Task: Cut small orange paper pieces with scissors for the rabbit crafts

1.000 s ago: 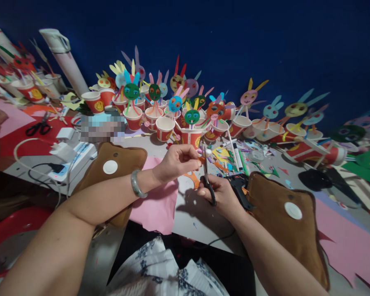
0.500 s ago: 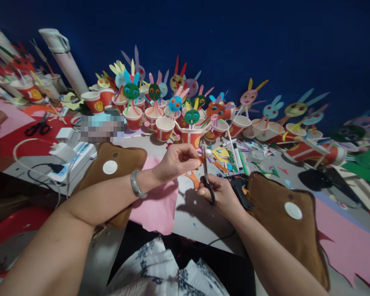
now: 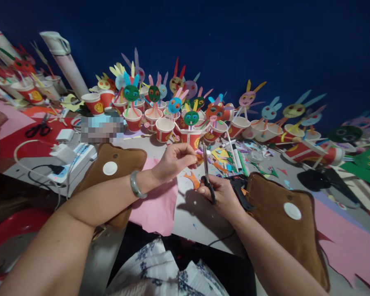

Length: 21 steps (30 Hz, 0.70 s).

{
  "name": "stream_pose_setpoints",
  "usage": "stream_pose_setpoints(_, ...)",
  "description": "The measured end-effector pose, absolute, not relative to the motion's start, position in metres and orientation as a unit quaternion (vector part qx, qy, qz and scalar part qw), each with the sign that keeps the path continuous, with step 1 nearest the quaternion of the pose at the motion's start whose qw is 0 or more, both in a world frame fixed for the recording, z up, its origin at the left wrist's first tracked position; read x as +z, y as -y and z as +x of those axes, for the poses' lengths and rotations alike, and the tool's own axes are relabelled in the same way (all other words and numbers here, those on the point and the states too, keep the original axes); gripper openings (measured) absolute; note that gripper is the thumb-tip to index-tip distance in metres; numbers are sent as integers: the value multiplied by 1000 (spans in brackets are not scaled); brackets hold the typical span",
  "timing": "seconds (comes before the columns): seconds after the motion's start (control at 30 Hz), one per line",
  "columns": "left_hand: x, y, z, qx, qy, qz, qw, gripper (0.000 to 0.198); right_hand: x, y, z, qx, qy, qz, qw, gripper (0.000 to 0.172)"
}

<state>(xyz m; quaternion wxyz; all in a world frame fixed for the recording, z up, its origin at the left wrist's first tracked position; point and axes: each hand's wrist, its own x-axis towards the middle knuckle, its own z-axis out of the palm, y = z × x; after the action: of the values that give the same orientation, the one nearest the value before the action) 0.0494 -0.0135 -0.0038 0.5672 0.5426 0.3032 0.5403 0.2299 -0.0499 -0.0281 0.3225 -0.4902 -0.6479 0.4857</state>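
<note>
My left hand [image 3: 179, 161], with a bangle [image 3: 137, 184] on its wrist, pinches a small piece of orange paper [image 3: 199, 158] between thumb and fingertips. Just right of it, my right hand [image 3: 219, 193] is closed round the dark handles of a pair of scissors [image 3: 206, 166]. Their blades point up and away from me, close to the orange piece; whether they touch it I cannot tell. Below the two hands lies an orange paper offcut [image 3: 192, 179]. Under my left forearm is a pink paper sheet [image 3: 156, 209].
Paper cups with rabbit-faced figures [image 3: 191, 118] line the back. Brown cushioned pouches [image 3: 274, 197] lie at both sides. A black glue gun [image 3: 242, 193] is beside my right hand. Markers [image 3: 237, 156] and paper scraps lie beyond. A power strip [image 3: 70, 164] with cables stands left.
Both hands stay almost in place. The scissor blades look closer together than before, and the orange piece shows a little less at my left fingertips.
</note>
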Motion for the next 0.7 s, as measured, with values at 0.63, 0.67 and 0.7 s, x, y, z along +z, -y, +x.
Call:
stream_pose_setpoints(0.63, -6, 8, 51, 454, -428, 556, 549, 14, -27, 54, 231, 366, 603, -503, 500, 20)
stream_pose_setpoints(0.67, -6, 7, 51, 440, -430, 565, 550, 14, -27, 53, 231, 357, 601, -509, 502, 20)
stream_pose_setpoints(0.7, -7, 7, 50, 423, -432, 576, 550, 13, -27, 52, 232, 350, 598, -515, 504, 19)
